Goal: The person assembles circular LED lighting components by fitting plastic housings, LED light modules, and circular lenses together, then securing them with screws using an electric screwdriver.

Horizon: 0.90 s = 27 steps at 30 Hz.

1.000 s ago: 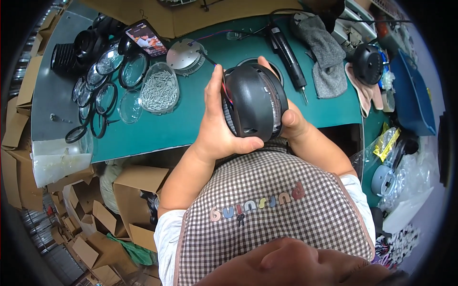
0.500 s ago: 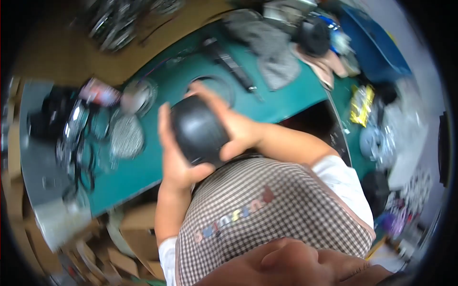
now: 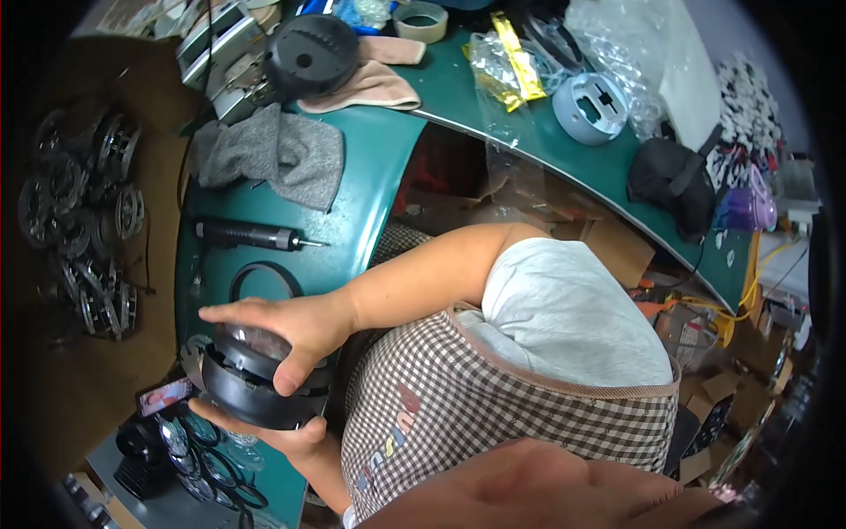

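Black rounded housing (image 3: 262,401) was held at lower left of frame, clasped between right hand (image 3: 307,331) above and left hand (image 3: 298,438) below. Judged stiff, fairly light, smooth enough to slip; opposed two-handed hold around the outer shell was favoured.

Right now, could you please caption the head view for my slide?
Left hand and right hand grip a round black housing near a screwdriver.
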Motion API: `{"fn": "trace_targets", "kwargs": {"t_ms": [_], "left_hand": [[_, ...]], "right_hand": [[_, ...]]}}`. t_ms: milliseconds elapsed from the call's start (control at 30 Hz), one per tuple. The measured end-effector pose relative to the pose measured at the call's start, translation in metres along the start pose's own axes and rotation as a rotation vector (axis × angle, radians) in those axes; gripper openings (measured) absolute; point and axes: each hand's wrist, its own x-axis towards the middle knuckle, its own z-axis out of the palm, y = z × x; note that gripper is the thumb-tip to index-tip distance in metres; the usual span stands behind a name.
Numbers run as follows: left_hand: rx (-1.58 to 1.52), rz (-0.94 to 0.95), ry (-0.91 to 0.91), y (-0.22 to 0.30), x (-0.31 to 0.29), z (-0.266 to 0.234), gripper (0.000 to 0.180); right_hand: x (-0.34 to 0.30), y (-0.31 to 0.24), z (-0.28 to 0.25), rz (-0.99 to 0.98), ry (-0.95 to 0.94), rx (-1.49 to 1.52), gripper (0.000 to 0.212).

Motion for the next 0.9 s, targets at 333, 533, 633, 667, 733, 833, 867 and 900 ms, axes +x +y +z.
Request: {"fn": "trace_targets", "kwargs": {"t_ms": [333, 533, 633, 667, 733, 833, 867, 900], "left_hand": [[0.075, -0.093, -0.06, 0.0, 0.002, 0.004, 0.139], [0.029, -0.058, -0.013, -0.013, 0.0, 0.0, 0.148], [0.179, -0.02, -0.088, -0.017, -0.004, -0.015, 0.152], [0.25, 0.045, -0.126, -0.018, -0.009, -0.018, 0.154], [0.252, -0.009, -0.135, -0.017, -0.015, -0.018, 0.154], [0.273, 0.03, -0.109, -0.02, -0.016, -0.021, 0.152], [0.268, 0.006, -0.112, -0.02, -0.018, -0.022, 0.152], [0.258, 0.014, -0.112, -0.021, -0.018, -0.023, 0.15]], "right_hand": [[-0.004, 0.001, 0.001, 0.055, -0.044, 0.229, 0.126], [-0.013, -0.011, -0.004, 0.148, -0.027, 0.504, 0.127], [-0.011, -0.019, -0.003, 0.178, -0.038, 0.432, 0.133], [-0.011, -0.011, -0.002, 0.177, -0.056, 0.499, 0.134], [-0.011, -0.013, 0.0, 0.23, -0.043, 0.513, 0.135], [-0.006, -0.01, 0.003, 0.27, -0.061, 0.522, 0.135], [-0.005, -0.007, 0.005, 0.276, -0.067, 0.554, 0.135], [-0.004, -0.005, 0.007, 0.276, -0.064, 0.58, 0.135]]}}
